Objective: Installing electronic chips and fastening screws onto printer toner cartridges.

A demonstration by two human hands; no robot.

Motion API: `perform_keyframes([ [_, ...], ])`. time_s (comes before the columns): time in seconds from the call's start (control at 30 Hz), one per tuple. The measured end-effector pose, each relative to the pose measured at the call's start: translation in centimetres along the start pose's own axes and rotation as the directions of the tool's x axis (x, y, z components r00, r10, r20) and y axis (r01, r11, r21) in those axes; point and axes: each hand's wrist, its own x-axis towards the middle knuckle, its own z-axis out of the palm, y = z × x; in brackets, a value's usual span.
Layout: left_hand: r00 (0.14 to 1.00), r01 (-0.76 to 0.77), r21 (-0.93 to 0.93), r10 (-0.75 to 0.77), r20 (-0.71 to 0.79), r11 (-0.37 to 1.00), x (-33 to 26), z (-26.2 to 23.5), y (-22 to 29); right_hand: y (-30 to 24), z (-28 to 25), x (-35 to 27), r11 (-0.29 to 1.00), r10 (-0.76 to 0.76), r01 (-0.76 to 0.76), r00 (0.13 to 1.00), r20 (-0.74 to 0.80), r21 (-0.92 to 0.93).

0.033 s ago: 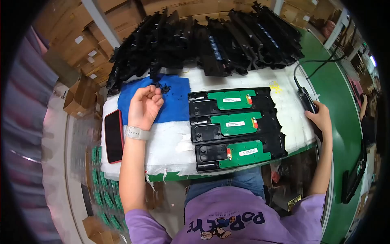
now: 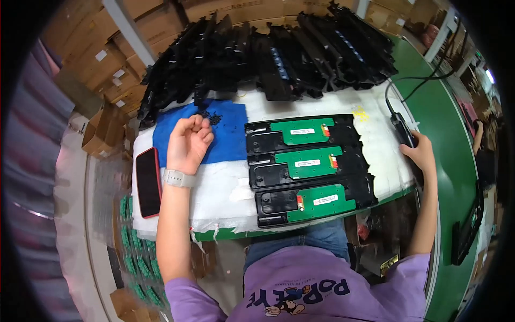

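Tool (image 2: pixel 403 129), black and corded, is clamped in the right hand (image 2: pixel 421 153) at the surface's (image 2: pixel 221 196) right side; the left hand (image 2: pixel 188 144) curls over blue cloth (image 2: pixel 230 142) near small black pieces (image 2: pixel 215 118), its grip impossible to tell.

White table (image 2: pixel 220 198) with cloth (image 2: pixel 230 142), phone (image 2: pixel 148 182), panels (image 2: pixel 311 170)

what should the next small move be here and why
Probably bring the black corded tool in toward the green boards: the right hand grips it off to their right, while the boards lie on black panels between both hands. The left hand is near the small dark pieces; whether it holds one is unclear.
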Motion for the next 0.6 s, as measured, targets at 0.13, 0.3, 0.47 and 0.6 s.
perform_keyframes([
  [0.13,0.998,0.024,0.162,-0.033,0.055,0.986,-0.7,0.8,-0.5,-1.7,-1.8,-1.7,0.988,0.108,-0.113,0.993,0.055,0.108],
  [0.3,0.997,0.065,0.446,-0.077,0.009,0.893,-1.0,3.9,-2.4,-6.3,-5.8,-4.5,0.613,-0.093,0.001,0.993,0.071,0.790],
  [0.47,0.985,0.089,0.569,-0.157,0.072,0.818,-0.4,7.0,-4.1,-15.2,-4.7,-0.5,-0.214,-0.526,-0.131,0.850,-0.001,0.968],
  [0.6,0.968,0.105,0.505,-0.204,0.146,0.857,0.2,9.6,-6.0,-22.4,-3.4,3.4,-0.279,-0.640,-0.162,0.767,-0.058,0.947],
])
